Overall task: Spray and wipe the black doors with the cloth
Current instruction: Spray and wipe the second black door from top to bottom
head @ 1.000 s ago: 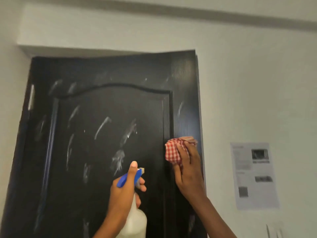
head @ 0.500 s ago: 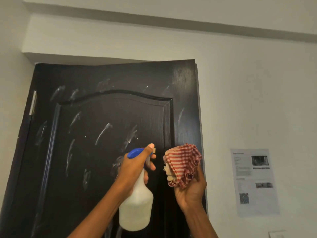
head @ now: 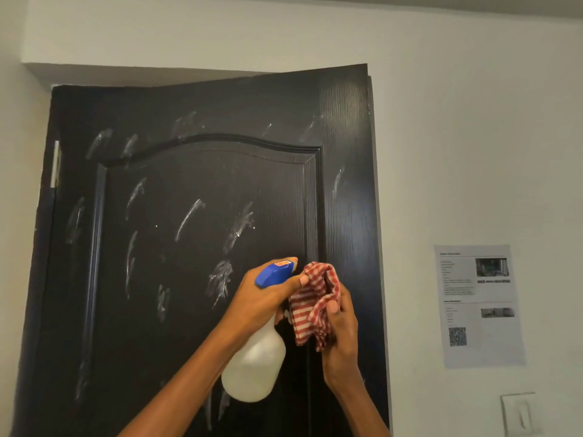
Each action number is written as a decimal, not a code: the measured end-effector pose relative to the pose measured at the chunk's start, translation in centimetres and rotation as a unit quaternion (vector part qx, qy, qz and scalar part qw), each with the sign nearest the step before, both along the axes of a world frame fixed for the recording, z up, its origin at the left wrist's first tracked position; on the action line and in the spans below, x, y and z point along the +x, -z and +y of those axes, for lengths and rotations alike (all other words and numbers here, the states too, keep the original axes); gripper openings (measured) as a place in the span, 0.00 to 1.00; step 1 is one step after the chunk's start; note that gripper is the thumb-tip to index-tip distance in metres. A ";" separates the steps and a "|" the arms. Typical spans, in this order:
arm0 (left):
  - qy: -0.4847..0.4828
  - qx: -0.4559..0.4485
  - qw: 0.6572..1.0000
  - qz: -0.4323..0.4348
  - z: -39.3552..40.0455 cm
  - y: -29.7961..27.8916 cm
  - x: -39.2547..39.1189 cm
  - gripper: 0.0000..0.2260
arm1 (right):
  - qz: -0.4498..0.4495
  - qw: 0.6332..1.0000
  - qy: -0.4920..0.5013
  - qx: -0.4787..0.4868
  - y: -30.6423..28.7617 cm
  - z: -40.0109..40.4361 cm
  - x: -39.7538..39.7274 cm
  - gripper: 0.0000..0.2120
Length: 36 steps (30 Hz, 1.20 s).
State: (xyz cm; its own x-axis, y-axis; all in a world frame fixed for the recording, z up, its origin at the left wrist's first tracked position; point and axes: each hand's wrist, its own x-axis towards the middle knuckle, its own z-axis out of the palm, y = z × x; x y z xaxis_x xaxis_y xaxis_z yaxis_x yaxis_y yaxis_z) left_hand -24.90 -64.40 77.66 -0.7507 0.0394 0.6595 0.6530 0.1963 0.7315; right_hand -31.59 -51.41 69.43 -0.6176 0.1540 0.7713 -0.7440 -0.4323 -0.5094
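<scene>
A tall black door [head: 195, 190] with a raised arched panel fills the left and middle of the view, streaked with whitish spray marks. My left hand [head: 262, 298] grips a white spray bottle [head: 255, 364] by its blue trigger head [head: 273, 272], nozzle pointing right. My right hand [head: 339, 335] holds a bunched red-and-white checked cloth [head: 315, 304] right beside the nozzle, off the door face. Both hands are in front of the door's right stile.
A white wall [head: 457, 137] runs to the right of the door. A printed paper notice [head: 478, 305] with a QR code is stuck on it, and a light switch [head: 519, 413] sits below. A hinge [head: 56, 164] shows on the door's left edge.
My right hand lifted the cloth off the door and turned it towards the bottle. My left hand raised the spray bottle and brought its nozzle up against the cloth.
</scene>
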 end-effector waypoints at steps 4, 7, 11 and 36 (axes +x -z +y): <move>0.026 -0.067 0.997 -0.024 -0.3 0.2 0.0 0.04 | 0.044 0.998 0.054 0.006 0.9 0.0 -0.2 0.29; 0.068 -0.096 0.992 -0.040 -0.5 0.3 0.6 0.08 | 0.034 0.998 0.036 -0.028 1.2 0.4 -0.5 0.31; 0.159 -0.149 0.967 -0.132 -0.7 -0.3 1.7 0.09 | -0.067 0.989 -0.082 -0.108 1.2 0.5 0.1 0.50; -0.036 -0.028 0.998 -0.052 -1.1 4.4 -1.8 0.12 | -0.073 0.971 0.018 0.228 1.0 1.7 1.2 0.43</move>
